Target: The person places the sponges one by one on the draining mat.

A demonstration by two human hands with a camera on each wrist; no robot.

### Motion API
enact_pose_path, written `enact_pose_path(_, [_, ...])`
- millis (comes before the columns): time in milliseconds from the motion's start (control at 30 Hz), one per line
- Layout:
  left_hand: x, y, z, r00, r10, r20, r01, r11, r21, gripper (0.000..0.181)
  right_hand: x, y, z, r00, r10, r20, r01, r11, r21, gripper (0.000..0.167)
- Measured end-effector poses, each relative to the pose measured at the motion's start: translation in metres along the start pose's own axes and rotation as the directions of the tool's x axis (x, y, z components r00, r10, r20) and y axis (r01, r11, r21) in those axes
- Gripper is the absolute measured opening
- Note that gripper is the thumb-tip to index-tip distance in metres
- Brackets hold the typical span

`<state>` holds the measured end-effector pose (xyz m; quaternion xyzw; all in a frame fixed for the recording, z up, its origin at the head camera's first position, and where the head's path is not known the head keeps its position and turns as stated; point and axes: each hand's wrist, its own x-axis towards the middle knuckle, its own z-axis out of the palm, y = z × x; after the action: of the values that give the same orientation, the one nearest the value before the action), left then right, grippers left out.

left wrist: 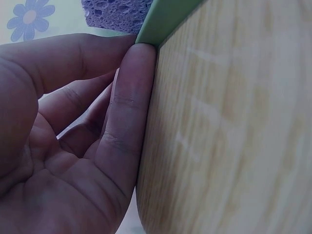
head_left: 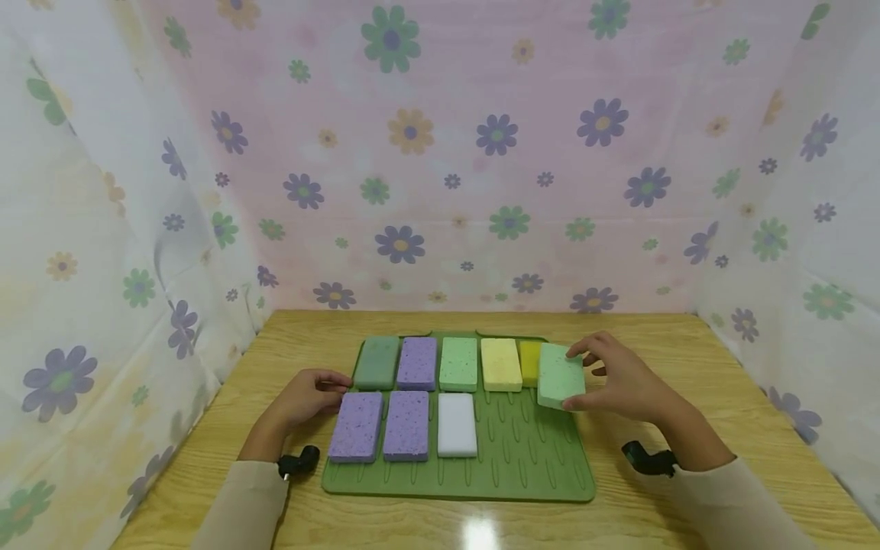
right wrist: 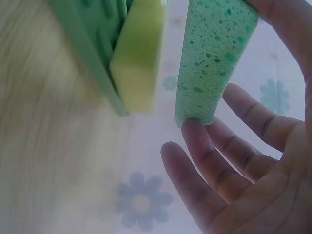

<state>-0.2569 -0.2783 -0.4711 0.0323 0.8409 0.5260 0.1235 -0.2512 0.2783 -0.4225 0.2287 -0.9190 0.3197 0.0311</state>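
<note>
My right hand (head_left: 622, 382) grips a light green sponge (head_left: 558, 374) between thumb and fingertips, above the right side of a green ridged drying mat (head_left: 516, 477). In the right wrist view the sponge's pitted face (right wrist: 209, 58) shows, apart from a yellow sponge (right wrist: 139, 63) on the mat. That yellow sponge (head_left: 528, 363) is partly hidden behind the held one in the head view. At the mat's left edge, my left hand (head_left: 305, 397) pinches the rim with thumb and finger; the left wrist view shows the fingertips meeting at the mat edge (left wrist: 161, 24).
Along the back row lie a dark green sponge (head_left: 376, 363), a purple one (head_left: 417, 363), a light green one (head_left: 458, 363) and a pale yellow one (head_left: 501, 364). Two purple sponges (head_left: 356, 426) and a white block (head_left: 457, 425) lie in front. Flowered cloth (head_left: 454, 153) encloses the wooden table (head_left: 646, 328).
</note>
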Motion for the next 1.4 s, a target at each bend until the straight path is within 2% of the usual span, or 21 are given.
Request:
enact_pose_path(267, [0.002,-0.002,-0.001,1.0,0.003,-0.004,-0.003,1.0,0.003,0.032,0.003,-0.02,0.015,0.997,-0.07,0.04,0.07,0.997,0.013,0.073])
enact_pose_path(700, [0.001,-0.003,0.001,1.0,-0.022,-0.004,0.022,1.0,-0.011,0.032,0.003,-0.034,0.037,0.988,-0.093,0.127,0.088,0.995,0.044,0.07])
enact_pose_path(900, [0.0,-0.002,0.001,1.0,-0.013,-0.001,0.013,1.0,0.006,0.033,0.001,-0.041,0.044,0.984,-0.121,0.13,0.12,0.993,0.018,0.07])
enact_pose_path(1233, [0.001,0.0,-0.001,1.0,-0.008,0.005,0.008,1.0,0.002,0.033,0.0,-0.049,0.055,0.976,-0.124,0.18,0.124,0.992,0.011,0.068])
enact_pose_path(1400, [0.002,-0.003,0.0,1.0,-0.007,0.0,0.007,1.0,0.009,0.032,-0.001,-0.052,0.061,0.972,-0.091,0.217,0.096,0.995,-0.01,0.068])
